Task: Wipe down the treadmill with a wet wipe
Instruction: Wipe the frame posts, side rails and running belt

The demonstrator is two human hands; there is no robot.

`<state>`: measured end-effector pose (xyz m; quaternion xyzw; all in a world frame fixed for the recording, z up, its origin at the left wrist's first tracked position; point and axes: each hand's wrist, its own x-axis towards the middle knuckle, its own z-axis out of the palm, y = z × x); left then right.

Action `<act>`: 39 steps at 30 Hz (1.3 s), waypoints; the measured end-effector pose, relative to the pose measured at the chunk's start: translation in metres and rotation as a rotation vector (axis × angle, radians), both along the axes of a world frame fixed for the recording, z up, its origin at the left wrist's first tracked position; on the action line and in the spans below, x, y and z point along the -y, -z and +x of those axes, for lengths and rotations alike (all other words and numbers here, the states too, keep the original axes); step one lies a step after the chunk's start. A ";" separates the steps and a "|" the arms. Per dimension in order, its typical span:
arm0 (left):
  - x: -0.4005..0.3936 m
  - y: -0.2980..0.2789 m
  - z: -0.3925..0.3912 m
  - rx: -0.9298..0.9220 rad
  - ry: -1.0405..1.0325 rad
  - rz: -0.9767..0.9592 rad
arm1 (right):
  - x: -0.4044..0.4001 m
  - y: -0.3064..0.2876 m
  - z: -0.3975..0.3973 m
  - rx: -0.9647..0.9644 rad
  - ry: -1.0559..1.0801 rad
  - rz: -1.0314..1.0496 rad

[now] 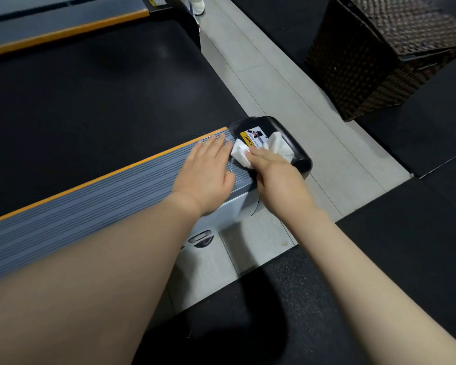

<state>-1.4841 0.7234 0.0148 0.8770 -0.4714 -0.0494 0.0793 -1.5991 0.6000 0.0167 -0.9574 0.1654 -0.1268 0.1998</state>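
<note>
A treadmill (95,196) is seen from above, with a grey ribbed side rail edged in orange running beside a wide black belt (90,101). At the rail's rear end sits a glossy black end cap (292,146) bearing a yellow and white warning sticker (253,137). The left hand (208,175) is laid flat on the ribbed rail, fingers straight and close together, holding nothing. The right hand (277,177) is pressed down on a white wet wipe (261,151), which is crumpled and spread across the joint between rail and end cap, partly covering the sticker. Whether the fingers curl around the wipe cannot be told, as they are hidden. The two hands lie just beside each other. Pale grey floor tiles (287,88) run alongside the treadmill, and a dark woven basket (374,61) stands well apart at the upper right.
</note>
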 end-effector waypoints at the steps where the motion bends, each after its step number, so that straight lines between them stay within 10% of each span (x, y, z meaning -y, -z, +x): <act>1: 0.000 0.000 0.001 0.006 -0.004 -0.001 | -0.006 0.000 -0.005 0.011 0.019 -0.006; 5: -0.003 -0.001 -0.007 0.109 -0.077 -0.017 | -0.024 0.008 -0.025 0.013 0.142 0.049; 12: -0.042 -0.001 -0.005 -0.226 -0.459 -0.355 | -0.062 0.013 -0.010 0.053 0.303 0.043; 25: -0.229 0.010 -0.011 -0.001 -0.436 -0.101 | -0.175 0.042 -0.010 0.195 -0.093 0.012; 39: -0.247 0.008 -0.004 0.172 -0.073 0.271 | -0.137 0.068 0.018 0.547 0.808 0.826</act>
